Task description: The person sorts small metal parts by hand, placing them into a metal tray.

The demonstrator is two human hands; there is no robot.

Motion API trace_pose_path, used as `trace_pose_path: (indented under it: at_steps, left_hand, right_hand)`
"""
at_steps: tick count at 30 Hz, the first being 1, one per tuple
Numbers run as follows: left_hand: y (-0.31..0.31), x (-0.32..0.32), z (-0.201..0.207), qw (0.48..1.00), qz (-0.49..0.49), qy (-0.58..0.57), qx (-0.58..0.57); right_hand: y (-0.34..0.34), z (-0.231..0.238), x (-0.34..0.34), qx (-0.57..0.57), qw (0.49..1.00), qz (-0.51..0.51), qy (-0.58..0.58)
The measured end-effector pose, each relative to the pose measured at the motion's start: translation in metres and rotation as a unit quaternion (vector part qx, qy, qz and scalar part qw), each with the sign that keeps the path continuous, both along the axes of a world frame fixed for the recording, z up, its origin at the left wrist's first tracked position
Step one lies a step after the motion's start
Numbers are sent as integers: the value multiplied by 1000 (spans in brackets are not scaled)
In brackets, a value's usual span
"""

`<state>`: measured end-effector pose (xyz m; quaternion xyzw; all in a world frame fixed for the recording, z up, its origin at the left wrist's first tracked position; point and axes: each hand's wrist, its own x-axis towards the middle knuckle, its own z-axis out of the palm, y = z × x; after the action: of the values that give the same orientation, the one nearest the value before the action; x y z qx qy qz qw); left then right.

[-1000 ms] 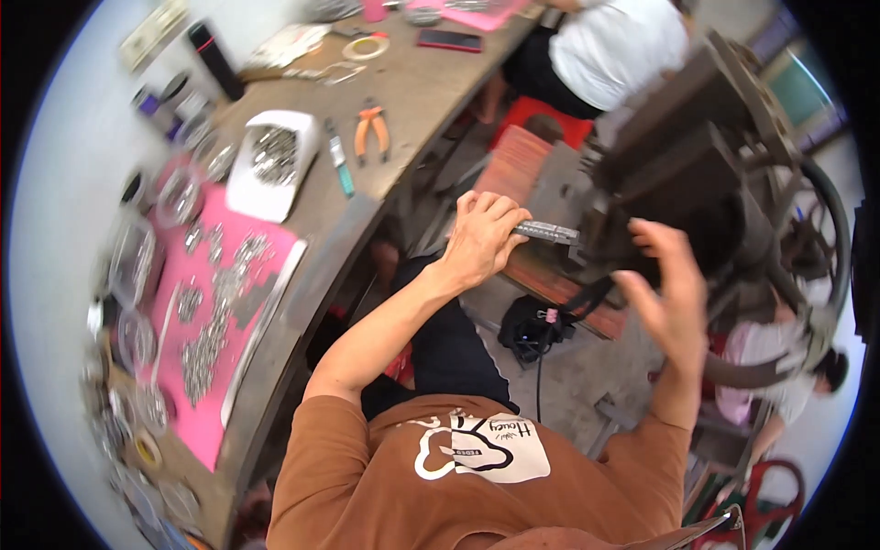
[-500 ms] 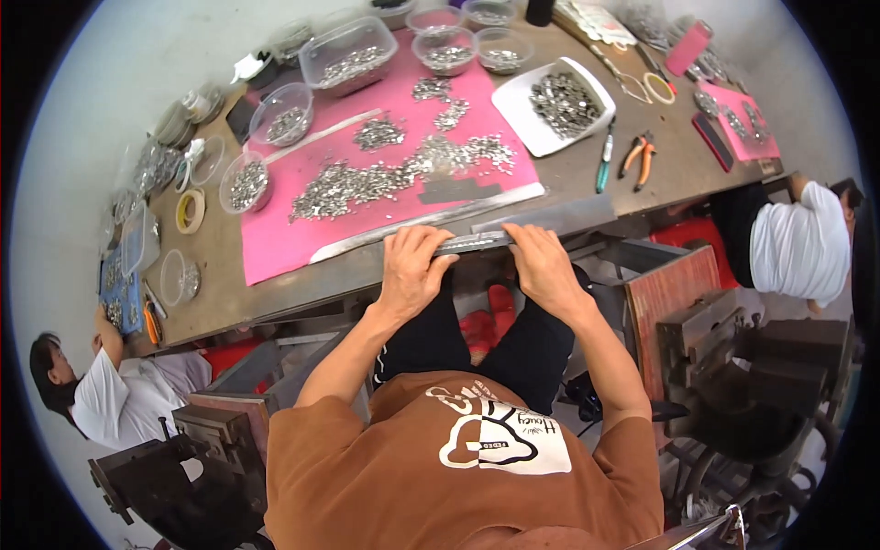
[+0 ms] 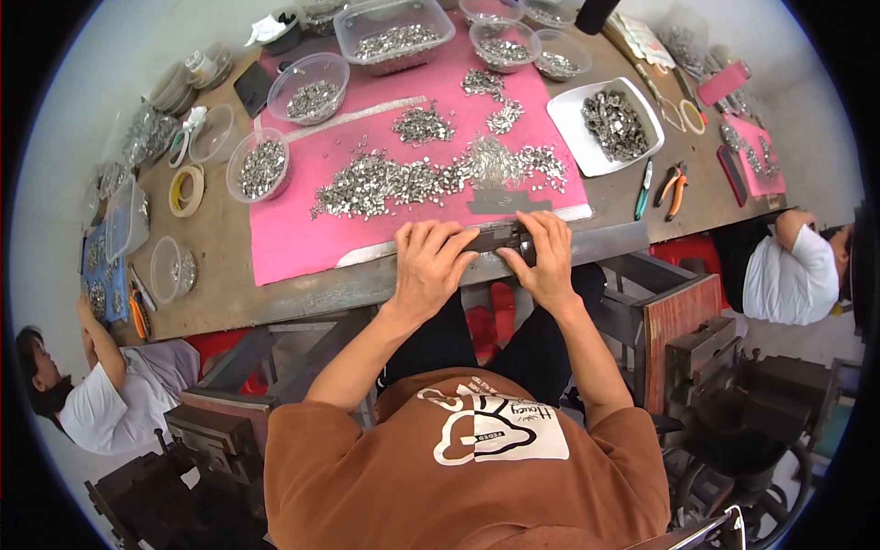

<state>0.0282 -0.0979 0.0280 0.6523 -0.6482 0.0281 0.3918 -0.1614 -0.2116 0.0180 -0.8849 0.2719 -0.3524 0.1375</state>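
At the table's front edge, both hands hold a dark, narrow metal bar (image 3: 496, 237) level between them. My left hand (image 3: 429, 259) grips its left end, fingers over the top and thumb along the near side. My right hand (image 3: 547, 257) pinches the right end, its thumb pressed against the bar's face. Just beyond lies a pink mat (image 3: 302, 243) with a spread heap of small silvery metal pieces (image 3: 394, 181). A dark grey flat strip (image 3: 509, 203) rests on the mat between the heap and the bar. The undersides of the fingers are hidden.
Clear tubs (image 3: 307, 87) of metal pieces stand at the back; a white tray (image 3: 570, 124) holds more at right. Green-handled tool (image 3: 644, 190), orange pliers (image 3: 676, 192) and tape roll (image 3: 186, 191) lie around. Co-workers sit at left (image 3: 119, 403) and right (image 3: 793, 266).
The bar has turned in my hands: its bright, slotted edge faced up before, and now a dark face shows. My right thumb has come onto that face. The whole view has shifted slightly.
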Motion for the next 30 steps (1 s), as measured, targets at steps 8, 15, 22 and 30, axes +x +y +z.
trace_pose_path:
  at_steps: [8, 15, 22, 30]
  left_hand:
    - [12, 0, -6, 996, -20, 27, -86]
    - [83, 1, -14, 842, 130, 500, -156]
    - [84, 9, -15, 839, 0, 542, 48]
    - [24, 7, -18, 997, 79, -19, -5]
  right_hand:
    - [0, -1, 5, -22, 1000, -3, -11]
    - [0, -5, 3, -38, 999, 9, -20]
    - [1, -5, 2, -40, 999, 4, -26]
    - [-19, 15, 7, -79, 993, 70, 44]
